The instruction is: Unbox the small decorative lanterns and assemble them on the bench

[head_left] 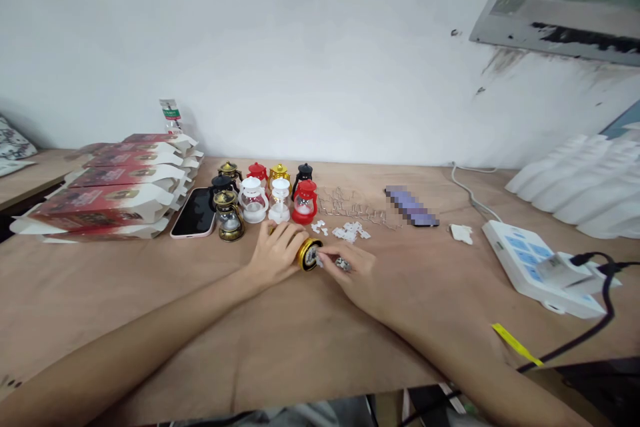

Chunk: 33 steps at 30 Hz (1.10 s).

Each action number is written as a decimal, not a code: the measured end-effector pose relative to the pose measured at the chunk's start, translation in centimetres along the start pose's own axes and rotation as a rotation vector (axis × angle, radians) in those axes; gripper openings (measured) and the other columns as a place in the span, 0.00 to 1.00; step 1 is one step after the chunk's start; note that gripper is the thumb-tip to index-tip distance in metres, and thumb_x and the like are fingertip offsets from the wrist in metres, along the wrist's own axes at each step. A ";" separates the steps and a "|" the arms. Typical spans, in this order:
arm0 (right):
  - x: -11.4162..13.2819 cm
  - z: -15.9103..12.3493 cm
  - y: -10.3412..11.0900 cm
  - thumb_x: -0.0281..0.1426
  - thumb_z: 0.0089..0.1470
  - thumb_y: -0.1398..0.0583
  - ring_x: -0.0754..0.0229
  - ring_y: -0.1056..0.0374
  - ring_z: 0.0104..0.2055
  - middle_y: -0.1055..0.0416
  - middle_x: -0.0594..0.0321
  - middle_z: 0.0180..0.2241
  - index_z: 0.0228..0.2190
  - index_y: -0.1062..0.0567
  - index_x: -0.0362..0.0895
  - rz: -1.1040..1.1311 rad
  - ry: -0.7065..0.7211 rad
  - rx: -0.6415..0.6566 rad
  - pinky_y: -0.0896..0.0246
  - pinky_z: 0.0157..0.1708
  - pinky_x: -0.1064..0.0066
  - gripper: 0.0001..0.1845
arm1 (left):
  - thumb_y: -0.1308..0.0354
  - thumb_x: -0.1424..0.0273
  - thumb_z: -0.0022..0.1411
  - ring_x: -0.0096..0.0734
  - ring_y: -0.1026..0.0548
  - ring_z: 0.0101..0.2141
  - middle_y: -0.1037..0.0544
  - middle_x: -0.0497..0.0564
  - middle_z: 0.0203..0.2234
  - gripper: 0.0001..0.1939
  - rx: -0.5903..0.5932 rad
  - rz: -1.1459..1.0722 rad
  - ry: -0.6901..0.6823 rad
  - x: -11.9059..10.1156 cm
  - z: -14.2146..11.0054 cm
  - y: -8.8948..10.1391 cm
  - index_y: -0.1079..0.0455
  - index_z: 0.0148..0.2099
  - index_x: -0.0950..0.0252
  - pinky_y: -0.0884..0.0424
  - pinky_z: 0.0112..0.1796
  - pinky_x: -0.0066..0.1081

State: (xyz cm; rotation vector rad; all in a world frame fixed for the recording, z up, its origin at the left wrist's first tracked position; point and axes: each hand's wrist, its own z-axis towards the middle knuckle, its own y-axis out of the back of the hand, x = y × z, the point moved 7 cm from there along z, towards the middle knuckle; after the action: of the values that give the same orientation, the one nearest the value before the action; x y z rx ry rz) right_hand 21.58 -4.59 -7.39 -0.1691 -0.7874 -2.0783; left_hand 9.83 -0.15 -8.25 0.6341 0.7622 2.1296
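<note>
Our left grip (283,247) is wrapped around a gold lantern (310,255), fingers curled over its body and hiding most of it. We have the lantern tipped on its side just above the surface (280,333), in front of the standing lanterns (254,199). Its long axis runs roughly left to right, slanting a little toward us at the right end; the round base faces right and partly our way, while a bit of gold shows past our knuckles at the other end.

Our right grip (353,270) is nearly closed, thumb and finger pinched at that base with a small pale piece (320,258) between the tips. Below these fingers we see silvery bits (343,264), too small to make out.

Beyond our hands, white pieces (351,232) lie in a loose pile near a tangle of thin wire loops (350,205). We have a phone (194,212) left of the lanterns and red boxes (105,193) farther left.
</note>
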 end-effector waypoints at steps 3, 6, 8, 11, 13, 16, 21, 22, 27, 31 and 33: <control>-0.6 -0.2 -0.4 0.27 0.55 0.43 0.65 0.32 0.27 0.27 0.62 0.26 0.31 0.25 0.43 0.050 -0.072 0.039 0.36 0.28 0.74 0.06 | 0.51 0.70 0.59 0.38 0.29 0.36 0.24 0.55 0.38 0.09 0.014 0.018 -0.001 0.0 0.0 -0.1 0.35 0.42 0.66 0.46 0.38 0.39; -0.9 -0.3 -0.6 0.27 0.56 0.45 0.64 0.31 0.29 0.27 0.61 0.28 0.33 0.25 0.43 0.107 -0.111 0.067 0.35 0.30 0.73 0.08 | 0.51 0.69 0.60 0.39 0.29 0.37 0.24 0.55 0.38 0.09 0.028 0.006 0.016 0.1 0.0 -0.1 0.35 0.42 0.66 0.46 0.38 0.39; -0.9 -0.3 -0.7 0.27 0.57 0.46 0.64 0.31 0.30 0.27 0.60 0.30 0.37 0.25 0.44 0.140 -0.105 0.086 0.35 0.31 0.72 0.10 | 0.50 0.68 0.60 0.39 0.29 0.37 0.24 0.55 0.37 0.10 0.036 -0.008 0.032 0.2 0.0 -0.2 0.35 0.42 0.66 0.46 0.38 0.39; -0.9 -0.3 -0.7 0.26 0.56 0.45 0.63 0.31 0.33 0.28 0.59 0.32 0.39 0.26 0.45 0.163 -0.066 0.086 0.34 0.34 0.70 0.10 | 0.49 0.65 0.60 0.39 0.30 0.37 0.24 0.55 0.37 0.10 0.044 -0.018 0.043 0.3 0.0 -0.3 0.35 0.42 0.66 0.46 0.38 0.39; -1.0 -0.3 -0.8 0.27 0.55 0.43 0.63 0.31 0.34 0.28 0.60 0.32 0.38 0.26 0.45 0.155 -0.051 0.073 0.34 0.35 0.70 0.08 | 0.50 0.65 0.60 0.39 0.30 0.36 0.24 0.55 0.37 0.10 0.054 -0.014 0.033 0.3 0.0 -0.4 0.35 0.41 0.66 0.46 0.38 0.39; -1.3 -0.2 -0.8 0.29 0.54 0.41 0.62 0.32 0.33 0.30 0.60 0.31 0.33 0.25 0.45 0.121 -0.058 0.050 0.34 0.33 0.70 0.04 | 0.49 0.66 0.60 0.39 0.30 0.36 0.24 0.55 0.37 0.10 0.082 -0.019 -0.005 0.0 0.0 -0.7 0.35 0.42 0.66 0.46 0.38 0.38; -1.5 -0.2 -0.7 0.29 0.54 0.40 0.62 0.31 0.32 0.29 0.61 0.30 0.30 0.25 0.45 0.121 -0.056 0.029 0.34 0.32 0.70 0.03 | 0.48 0.69 0.58 0.39 0.31 0.38 0.25 0.54 0.37 0.09 0.112 -0.048 -0.046 -0.2 -0.1 -1.1 0.36 0.42 0.66 0.46 0.37 0.37; -1.5 -0.2 -0.7 0.29 0.54 0.40 0.63 0.31 0.32 0.29 0.61 0.30 0.30 0.25 0.45 0.125 -0.050 0.026 0.34 0.32 0.71 0.03 | 0.47 0.69 0.58 0.39 0.31 0.38 0.25 0.54 0.37 0.09 0.110 -0.049 -0.047 -0.2 -0.1 -1.1 0.36 0.42 0.66 0.46 0.37 0.37; -1.6 -0.3 -0.7 0.29 0.55 0.42 0.64 0.31 0.30 0.28 0.62 0.29 0.30 0.24 0.46 0.132 -0.032 0.036 0.34 0.30 0.72 0.06 | 0.47 0.68 0.58 0.39 0.31 0.37 0.25 0.54 0.38 0.10 0.104 -0.056 -0.035 0.0 -0.2 -1.1 0.36 0.42 0.66 0.46 0.37 0.37; -1.6 -0.4 -0.8 0.29 0.56 0.42 0.64 0.31 0.30 0.27 0.61 0.29 0.30 0.25 0.45 0.141 -0.034 0.044 0.34 0.30 0.72 0.06 | 0.48 0.68 0.59 0.38 0.30 0.38 0.25 0.54 0.38 0.10 0.112 -0.076 -0.025 0.0 -0.2 -1.2 0.36 0.43 0.65 0.46 0.38 0.38; -1.6 -0.4 -0.9 0.29 0.55 0.42 0.64 0.30 0.30 0.27 0.62 0.28 0.29 0.25 0.44 0.156 -0.036 0.029 0.34 0.30 0.72 0.05 | 0.48 0.68 0.59 0.38 0.30 0.38 0.24 0.54 0.38 0.10 0.108 -0.084 -0.023 0.0 -0.2 -1.2 0.36 0.42 0.65 0.46 0.38 0.38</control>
State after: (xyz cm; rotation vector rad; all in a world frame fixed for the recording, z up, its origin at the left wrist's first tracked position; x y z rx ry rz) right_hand 21.91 -3.38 -8.74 -0.2443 -0.8006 -1.9209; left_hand 10.25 0.43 -9.19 0.6709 0.8806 2.0118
